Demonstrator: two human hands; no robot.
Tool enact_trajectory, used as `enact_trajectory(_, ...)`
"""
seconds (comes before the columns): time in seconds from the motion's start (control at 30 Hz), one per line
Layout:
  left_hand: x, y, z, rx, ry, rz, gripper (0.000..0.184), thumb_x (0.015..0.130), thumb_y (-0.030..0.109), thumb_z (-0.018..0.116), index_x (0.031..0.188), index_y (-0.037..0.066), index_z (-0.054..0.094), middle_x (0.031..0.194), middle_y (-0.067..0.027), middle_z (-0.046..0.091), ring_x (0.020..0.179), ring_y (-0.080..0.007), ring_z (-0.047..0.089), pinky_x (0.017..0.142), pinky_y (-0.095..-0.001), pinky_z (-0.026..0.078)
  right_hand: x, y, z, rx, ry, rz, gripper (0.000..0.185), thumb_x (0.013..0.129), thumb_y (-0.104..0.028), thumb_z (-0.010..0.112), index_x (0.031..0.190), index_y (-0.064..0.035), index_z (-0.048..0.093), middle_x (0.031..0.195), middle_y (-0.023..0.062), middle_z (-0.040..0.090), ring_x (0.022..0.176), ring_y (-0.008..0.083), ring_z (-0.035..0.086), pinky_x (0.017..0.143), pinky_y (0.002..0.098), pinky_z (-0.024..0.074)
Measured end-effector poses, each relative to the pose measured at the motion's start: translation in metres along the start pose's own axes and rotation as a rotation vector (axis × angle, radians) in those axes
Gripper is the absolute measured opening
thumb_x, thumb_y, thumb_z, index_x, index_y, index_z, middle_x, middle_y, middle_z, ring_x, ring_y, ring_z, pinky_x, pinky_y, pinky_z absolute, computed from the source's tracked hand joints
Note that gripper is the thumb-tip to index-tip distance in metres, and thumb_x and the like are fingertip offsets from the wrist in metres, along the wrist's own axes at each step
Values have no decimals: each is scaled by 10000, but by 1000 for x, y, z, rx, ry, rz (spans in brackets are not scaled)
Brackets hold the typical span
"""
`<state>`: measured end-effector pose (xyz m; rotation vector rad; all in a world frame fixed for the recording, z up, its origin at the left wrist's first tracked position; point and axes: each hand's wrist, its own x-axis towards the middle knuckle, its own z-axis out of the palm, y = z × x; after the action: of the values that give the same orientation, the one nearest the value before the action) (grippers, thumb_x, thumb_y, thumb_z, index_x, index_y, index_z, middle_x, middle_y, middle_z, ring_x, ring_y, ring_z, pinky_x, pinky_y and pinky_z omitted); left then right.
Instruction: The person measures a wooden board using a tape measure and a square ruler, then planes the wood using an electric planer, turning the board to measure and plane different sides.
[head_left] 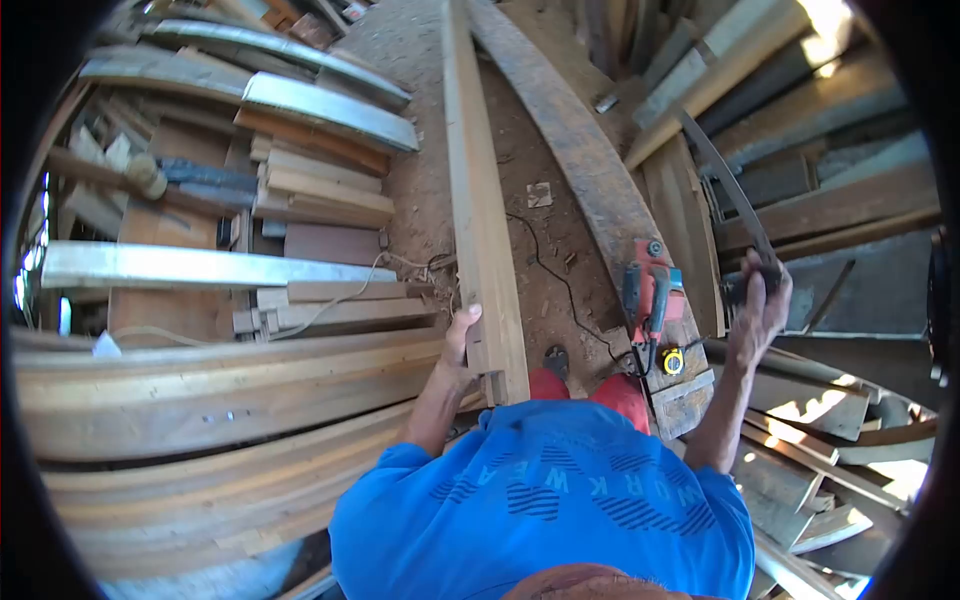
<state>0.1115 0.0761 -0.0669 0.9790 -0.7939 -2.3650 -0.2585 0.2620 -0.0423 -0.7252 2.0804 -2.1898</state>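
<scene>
Gripping, left hand: closed on the left edge of the pale timber beam, thumb on its face; other fingers mostly hidden.
Beam: extends away from the person's torso, near end beside the blue shirt; a notch shows near this end.
Right hand: closed around the handle end of the handsaw, blade directed forward and leftward.
Worn plank: right of the beam; supports the red power tool and, just beside it, the yellow tape measure.
Black cord: lies across the dirt floor between beam and plank.
</scene>
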Motion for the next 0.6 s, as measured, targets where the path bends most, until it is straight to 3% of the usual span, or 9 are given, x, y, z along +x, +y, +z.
enact_trajectory(0.03,-13,8,0,-2,-7,22,618,897,481,608,1305,20,554,1045,-118,690,893,-218,707,769,-380,606,0,-26,36,125,2,-59,192,1001,-42,580,1190,-24,616,1078,50,684,990,145,622,927,308,481)
enact_trajectory(0.1,-35,18,-9,-1,-20,60,603,901,495,613,1279,29,566,1021,-112,684,879,-203,704,759,-366,606,-7,-41,90,147,-229,-171,163,994,-37,603,1151,-32,645,1065,45,708,979,132,633,904,308,490)
enact_trajectory(0.17,-51,23,-29,22,-40,41,636,902,493,614,1324,23,538,1062,-131,682,904,-228,706,767,-396,610,-22,-55,141,-9,-474,-147,113,987,-31,609,1080,-33,673,1010,34,722,947,115,639,859,300,505)
enact_trajectory(0.23,-64,21,-41,52,-30,3,642,904,503,617,1326,26,533,1061,-128,676,900,-229,701,759,-401,606,-49,-65,194,-93,-638,-208,99,951,-33,644,1041,-36,686,946,86,724,878,162,668,806,317,522)
enact_trajectory(0.3,-73,16,-41,91,14,-44,622,906,526,620,1286,39,548,1019,-103,667,869,-206,689,736,-381,596,-71,-59,241,-137,-750,-304,107,915,-37,671,1021,-26,675,903,175,699,826,286,683,755,365,524)
enact_trajectory(0.4,-73,-7,-34,146,52,36,561,930,537,598,1224,61,559,977,-83,642,824,-176,661,674,-345,558,-98,-53,282,-108,-883,-281,63,896,-24,666,927,0,616,856,230,652,781,413,645,692,441,495)
enact_trajectory(0.5,-71,-17,-28,132,49,87,483,974,544,535,1125,88,581,850,-55,627,697,-144,626,583,-304,518,-109,-36,297,-147,-903,-349,80,904,16,653,979,-11,650,780,137,671,720,167,618,696,349,507)
enact_trajectory(0.6,-73,-20,-22,124,82,140,467,1002,561,485,1039,107,588,747,-28,605,611,-129,598,532,-282,497,-109,-28,300,-149,-947,-272,88,906,13,649,988,-18,652,796,160,679,721,182,620,712,354,510)
